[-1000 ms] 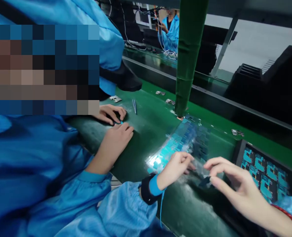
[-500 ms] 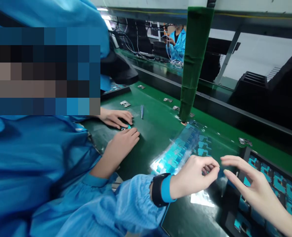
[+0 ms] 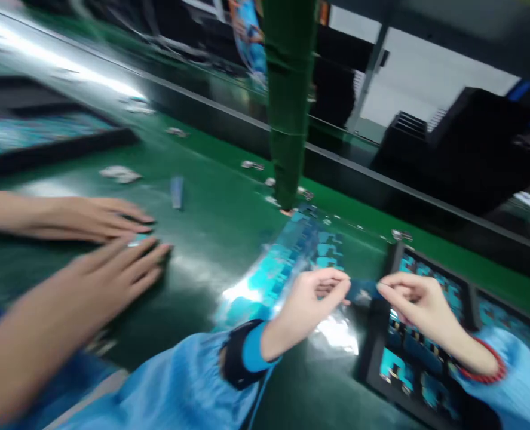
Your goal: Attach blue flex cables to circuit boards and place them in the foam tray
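Observation:
Above the table, my left hand [image 3: 312, 307], with a black band and a blue band at its wrist, is pinched shut. What its fingertips hold is too small to name. Facing it, my right hand [image 3: 419, 298] is also in a closed pinch, over the near tray's left edge. In the narrow gap between them shows a dark bluish patch [image 3: 362, 291], perhaps film; whether either hand grips it is unclear. Beneath and left of my left hand lies a shiny clear sheet with teal cut-outs [image 3: 258, 280]. Several similar teal pieces [image 3: 328, 248] sit just right of it.
A black tray [image 3: 370, 358] holds teal parts in compartments, with another tray beyond. At left, a co-worker's hands [image 3: 107, 251] rest around a small teal part. A green-wrapped post [image 3: 289, 119] rises from the table. Small metal parts [image 3: 120, 174] and a larger black tray [image 3: 58, 143] lie farther left.
My right hand has gone from spread fingers to a pinch. My view has swung, so the table's things sit further left and the co-worker's head has left the picture.

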Available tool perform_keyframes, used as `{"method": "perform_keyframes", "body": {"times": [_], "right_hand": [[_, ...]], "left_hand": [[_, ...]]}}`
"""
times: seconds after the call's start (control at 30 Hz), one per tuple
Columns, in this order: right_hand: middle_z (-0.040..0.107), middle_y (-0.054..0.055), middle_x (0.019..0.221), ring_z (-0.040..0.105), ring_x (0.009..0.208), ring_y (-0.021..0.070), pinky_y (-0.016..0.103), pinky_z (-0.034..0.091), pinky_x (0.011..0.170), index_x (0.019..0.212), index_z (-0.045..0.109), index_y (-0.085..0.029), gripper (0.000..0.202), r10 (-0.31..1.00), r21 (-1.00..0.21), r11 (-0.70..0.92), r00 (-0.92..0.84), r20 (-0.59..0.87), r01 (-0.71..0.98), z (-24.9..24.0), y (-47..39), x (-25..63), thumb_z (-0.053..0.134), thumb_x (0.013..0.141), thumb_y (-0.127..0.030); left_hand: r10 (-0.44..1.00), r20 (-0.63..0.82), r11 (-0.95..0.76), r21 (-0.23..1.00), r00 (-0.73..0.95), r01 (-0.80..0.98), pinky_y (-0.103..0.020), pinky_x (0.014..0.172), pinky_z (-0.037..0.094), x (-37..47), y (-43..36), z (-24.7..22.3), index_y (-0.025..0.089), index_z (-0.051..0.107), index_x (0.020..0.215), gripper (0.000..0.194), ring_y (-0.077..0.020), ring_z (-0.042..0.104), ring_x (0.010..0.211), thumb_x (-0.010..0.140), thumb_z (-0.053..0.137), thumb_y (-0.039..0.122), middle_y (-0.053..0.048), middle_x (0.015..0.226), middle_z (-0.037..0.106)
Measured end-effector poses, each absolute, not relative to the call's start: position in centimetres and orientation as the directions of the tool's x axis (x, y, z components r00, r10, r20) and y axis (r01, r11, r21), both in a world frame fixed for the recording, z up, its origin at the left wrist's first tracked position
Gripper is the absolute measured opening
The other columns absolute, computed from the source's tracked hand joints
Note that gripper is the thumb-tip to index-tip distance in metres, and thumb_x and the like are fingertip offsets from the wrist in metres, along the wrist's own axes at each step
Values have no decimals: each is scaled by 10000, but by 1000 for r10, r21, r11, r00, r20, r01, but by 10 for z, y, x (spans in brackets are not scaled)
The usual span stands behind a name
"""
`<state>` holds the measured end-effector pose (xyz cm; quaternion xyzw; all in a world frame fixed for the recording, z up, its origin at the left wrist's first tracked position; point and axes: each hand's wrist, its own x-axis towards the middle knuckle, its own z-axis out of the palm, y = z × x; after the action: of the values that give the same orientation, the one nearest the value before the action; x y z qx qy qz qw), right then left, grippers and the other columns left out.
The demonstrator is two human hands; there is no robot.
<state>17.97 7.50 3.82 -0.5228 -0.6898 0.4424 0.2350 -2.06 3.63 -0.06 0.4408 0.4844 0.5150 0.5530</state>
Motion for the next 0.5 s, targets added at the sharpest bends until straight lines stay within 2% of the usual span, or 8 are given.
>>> {"method": "perform_keyframes", "body": {"times": [0.07,0.1,0.17,0.2,0.27,0.33,0.43,0.5], "right_hand": [[553,-13,400,434,287,92,213,376,326,811,698,-138,426,935,-881,16,-319,-155,473,38,81,176,668,774,-561],[606,10,445,485,308,108,226,423,346,808,692,-136,430,944,-894,27,-305,-123,447,37,90,176,665,774,-563],[709,67,618,632,451,155,276,554,486,816,678,-137,401,967,-891,139,-253,28,433,32,118,183,642,804,-537],[740,93,730,694,569,181,305,597,597,839,670,-138,372,968,-859,215,-215,126,464,29,137,190,622,829,-507],[745,134,962,736,855,220,357,594,835,959,647,-132,312,947,-739,316,-150,285,595,22,179,210,557,885,-422],[704,167,1121,679,1081,259,412,509,1010,1074,615,-120,288,947,-687,312,-155,282,657,13,221,232,614,847,-296],[639,184,1261,577,1245,287,432,424,1099,1161,573,-115,508,953,-660,301,-241,183,688,-1,268,264,728,678,-92],[601,201,1312,567,1257,286,426,452,1072,1193,543,-111,613,950,-654,288,-295,103,699,-11,284,281,741,618,-32]], "left_hand": [[995,-97,96,985,-3,-141,-293,684,559,-23,39,-5,185,672,920,224,-223,717,724,788,656,365,-65,794,737],[994,-107,106,985,-5,-138,-308,721,560,-24,42,-7,189,642,1063,329,-237,719,807,800,653,387,-87,927,745],[991,-125,120,987,-43,-111,-343,758,566,-27,47,-10,219,512,1289,567,-259,709,907,795,647,464,-117,1154,698],[989,-133,127,987,-64,-96,-358,765,571,-28,49,-10,228,460,1340,649,-269,704,932,781,646,501,-129,1225,666],[985,-146,139,988,-95,-70,-373,762,581,-29,52,-10,216,463,1331,702,-285,702,938,741,653,545,-146,1259,644],[983,-151,146,988,-102,-51,-371,752,589,-31,54,-10,201,533,1240,651,-296,704,936,708,666,553,-151,1234,656],[985,-144,142,990,-96,-25,-371,745,590,-32,57,-14,202,592,1129,566,-311,705,945,688,665,549,-148,1222,663],[987,-141,141,990,-82,-6,-369,752,584,-33,58,-19,206,600,1115,543,-310,705,949,690,648,541,-147,1230,659]]}}
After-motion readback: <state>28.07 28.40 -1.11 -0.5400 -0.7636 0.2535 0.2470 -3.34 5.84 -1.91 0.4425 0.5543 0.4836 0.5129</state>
